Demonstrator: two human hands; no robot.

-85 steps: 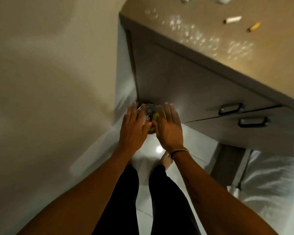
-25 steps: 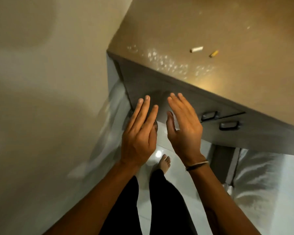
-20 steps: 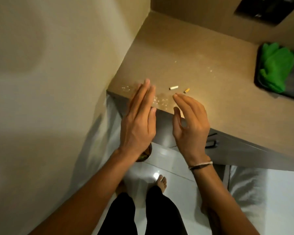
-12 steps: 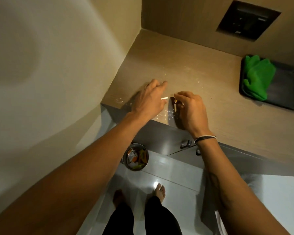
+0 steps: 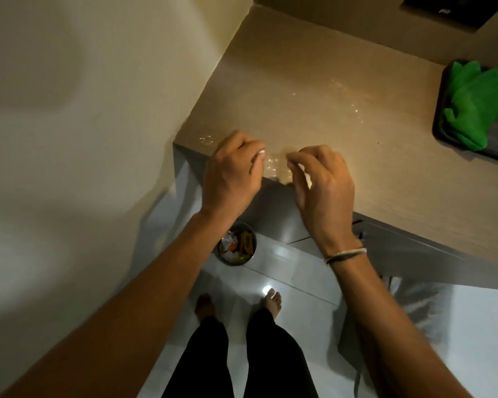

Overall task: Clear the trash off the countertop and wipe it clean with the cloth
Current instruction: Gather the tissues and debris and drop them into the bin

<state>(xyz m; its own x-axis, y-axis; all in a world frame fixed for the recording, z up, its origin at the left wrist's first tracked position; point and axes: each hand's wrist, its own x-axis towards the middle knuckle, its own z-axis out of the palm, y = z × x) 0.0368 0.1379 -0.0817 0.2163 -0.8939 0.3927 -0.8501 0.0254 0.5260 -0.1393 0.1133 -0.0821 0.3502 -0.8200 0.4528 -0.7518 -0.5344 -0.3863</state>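
Observation:
My left hand [image 5: 232, 175] hovers over the front edge of the beige countertop [image 5: 314, 81], with thumb and fingertips pinched on a small white scrap [image 5: 261, 152]. My right hand [image 5: 324, 182] is beside it, fingers curled into a pinch. The small yellow scrap is no longer visible on the counter and the fingers hide what they hold. A green cloth [image 5: 477, 101] lies bunched on a dark tray [image 5: 440, 133] at the right of the counter. A small round bin [image 5: 237, 247] with wrappers in it stands on the floor below my left wrist.
Shiny specks or droplets [image 5: 354, 106] dot the counter, with more near its front edge [image 5: 270, 165]. A wall closes off the left side. Grey drawer fronts [image 5: 408, 248] sit under the counter. A dark panel [image 5: 443, 10] is set in the back wall. My feet stand on pale floor tiles.
Both hands rose from the bin to the counter, closed on the white and yellow scraps, and now pull back over the front edge. The scraps are gone from the surface.

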